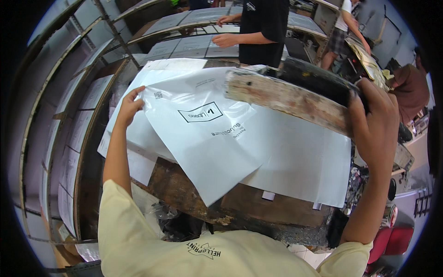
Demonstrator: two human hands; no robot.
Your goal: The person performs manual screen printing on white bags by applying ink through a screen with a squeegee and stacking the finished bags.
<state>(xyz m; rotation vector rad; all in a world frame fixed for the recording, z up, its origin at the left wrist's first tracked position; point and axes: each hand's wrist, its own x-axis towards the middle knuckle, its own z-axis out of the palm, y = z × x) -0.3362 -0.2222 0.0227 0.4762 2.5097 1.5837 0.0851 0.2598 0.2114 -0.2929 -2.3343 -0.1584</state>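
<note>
My left hand (133,105) pinches the upper left corner of a white plastic bag (194,157) with black print on it. The bag is lifted and slanted, its lower tip hanging over the table's near edge. My right hand (376,117) grips the right end of an ink-stained wooden frame (290,99), seen edge-on and tilted up above the table. A black part (318,78) lies along its far side. The frame's left end overlaps the upper right part of the bag. Beneath lies a plain white sheet (304,157) on the worktable (184,184).
Shelving (78,124) with pale flat pieces stands at the left. More racks (184,46) stand at the back, where a person in a black shirt (263,27) faces sideways. Other people are at the far right. A red chair (397,240) sits at the lower right.
</note>
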